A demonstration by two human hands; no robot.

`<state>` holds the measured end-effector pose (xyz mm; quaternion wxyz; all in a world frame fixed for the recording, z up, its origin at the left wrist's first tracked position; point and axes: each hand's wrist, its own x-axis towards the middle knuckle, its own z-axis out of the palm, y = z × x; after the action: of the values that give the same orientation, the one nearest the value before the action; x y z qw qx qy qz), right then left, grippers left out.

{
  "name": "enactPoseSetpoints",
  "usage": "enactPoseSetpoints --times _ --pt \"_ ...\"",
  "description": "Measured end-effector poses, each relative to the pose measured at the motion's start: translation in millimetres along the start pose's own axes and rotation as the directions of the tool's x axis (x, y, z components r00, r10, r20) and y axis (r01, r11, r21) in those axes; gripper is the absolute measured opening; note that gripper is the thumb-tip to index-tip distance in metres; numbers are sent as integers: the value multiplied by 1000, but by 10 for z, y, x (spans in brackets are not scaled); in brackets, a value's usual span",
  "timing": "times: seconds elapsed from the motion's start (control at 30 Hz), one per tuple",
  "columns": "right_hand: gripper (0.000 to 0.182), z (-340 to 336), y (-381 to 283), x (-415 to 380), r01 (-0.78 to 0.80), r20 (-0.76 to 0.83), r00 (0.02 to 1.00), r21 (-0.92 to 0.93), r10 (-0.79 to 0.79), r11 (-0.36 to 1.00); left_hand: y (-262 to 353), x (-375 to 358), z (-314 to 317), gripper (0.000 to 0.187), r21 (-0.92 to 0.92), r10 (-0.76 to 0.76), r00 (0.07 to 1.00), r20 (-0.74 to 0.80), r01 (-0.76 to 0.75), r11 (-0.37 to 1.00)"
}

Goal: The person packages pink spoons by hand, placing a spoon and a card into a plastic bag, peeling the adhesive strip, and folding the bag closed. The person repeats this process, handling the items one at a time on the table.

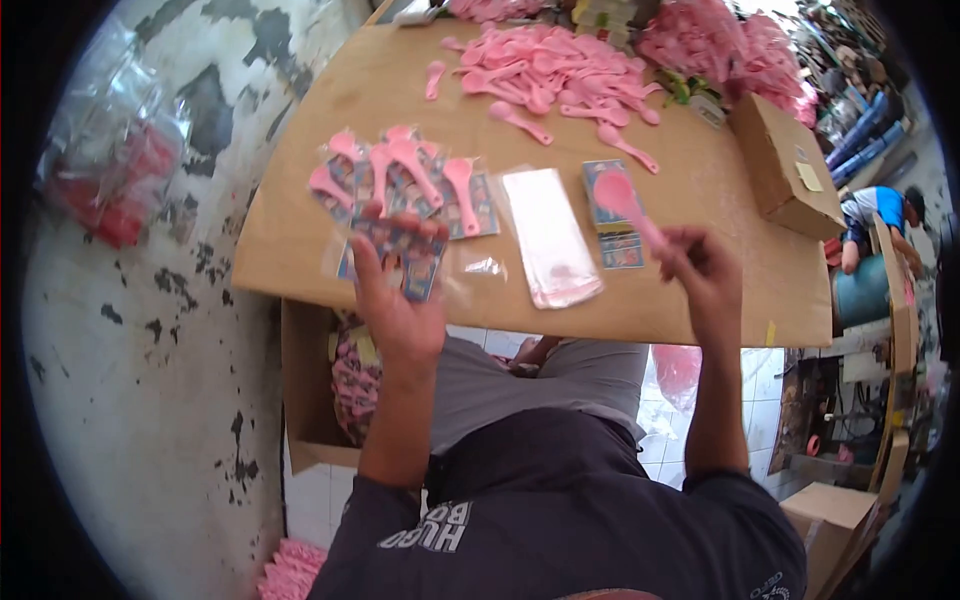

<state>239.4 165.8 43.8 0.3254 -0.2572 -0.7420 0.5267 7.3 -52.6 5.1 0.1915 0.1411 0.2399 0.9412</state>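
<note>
My left hand point(400, 315) is closed round a printed blue card point(420, 272), which seems to be in a clear plastic bag. In my right hand point(710, 285), the fingertips pinch the handle end of a pink plastic spoon point(614, 192). The spoon's bowl is over a stack of printed cards point(622, 250), partly hiding it. Between my hands lies a pile of clear plastic bags point(548, 235). Several pink spoons on bagged cards point(460, 195) are spread just beyond my left hand.
A heap of loose pink spoons point(550, 65) covers the far side of the table point(300, 255). At the right edge is a cardboard box point(775, 165), with pink bundles point(720, 50) behind. Another person point(880, 215) is at the far right. An open carton point(310, 385) stands below left.
</note>
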Motion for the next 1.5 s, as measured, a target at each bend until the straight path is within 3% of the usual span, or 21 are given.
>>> enactPoseSetpoints --times 0.1,0.2,0.33,0.57,0.6,0.67,0.73,0.87,0.93,0.97,1.03,1.07,1.13,1.17,1.2,1.3,1.33,1.4,1.43,1.5 --pt "19 312 40 -431 -207 87 978 241 192 948 -59 95 208 46 -46 45 998 40 -43 998" --pt "20 482 79 -567 -247 170 965 334 199 910 -187 103 321 48 -114 20 994 104 -8 993" --pt "21 556 15 -533 -218 238 962 367 135 904 -338 -4 446 51 22 17 982 186 -21 1000" --pt "27 702 3 -497 -218 252 961 457 109 862 -632 -249 469 48 -64 -274 944 185 290 955" --pt "30 743 31 -495 -162 196 977 456 79 875 -667 -287 464 48 -69 -281 944 174 296 953" --pt "33 775 122 -488 -122 143 988 448 64 886 -723 -367 457 50 -176 -439 883 167 464 868" --pt "39 796 224 -474 32 38 998 254 -43 967 -763 -405 450 48 -184 -461 870 172 488 853" --pt "45 860 251 -501 78 -54 996 283 -65 956 -750 -375 378 42 -192 -518 834 192 550 813" --pt "42 813 143 -487 335 -107 936 -12 -334 942 -720 -358 374 40 -173 -548 814 191 577 798" --pt "42 760 114 -481 334 -110 936 -11 -334 942 -696 -351 387 39 -173 -564 807 172 589 790" --pt "30 605 92 -463 658 86 752 -166 -654 735 -653 -314 367 38 -174 -575 803 157 595 785" --pt "30 559 108 -485 663 87 747 -168 -659 730 -635 -282 328 40 -201 -585 791 180 612 765" --pt "20 509 146 -552 538 -92 843 121 -531 834 -581 -234 365 41 -231 -590 779 213 627 744" --pt "21 514 156 -543 487 -187 870 170 -457 857 -546 -229 399 44 -166 -617 760 205 648 744" --pt "21 499 141 -495 493 -182 867 165 -465 854 -514 -227 446 48 -102 -641 743 193 665 740" --pt "33 458 56 -352 476 19 872 -263 -489 839 -459 -243 496 54 -100 -670 699 251 707 700" --pt "33 486 2 -324 479 23 871 -264 -491 837 -449 -251 516 54 -103 -668 701 252 705 701" --pt "38 615 -90 -278 597 185 787 -468 -588 652 -453 -281 555 55 -36 -684 682 260 715 698" --pt "38 656 -104 -254 595 185 788 -474 -587 650 -452 -298 557 55 -40 -685 679 264 718 695" --pt "37 689 -138 -194 659 224 752 -295 -620 692 -455 -339 571 59 62 -702 652 286 719 692"
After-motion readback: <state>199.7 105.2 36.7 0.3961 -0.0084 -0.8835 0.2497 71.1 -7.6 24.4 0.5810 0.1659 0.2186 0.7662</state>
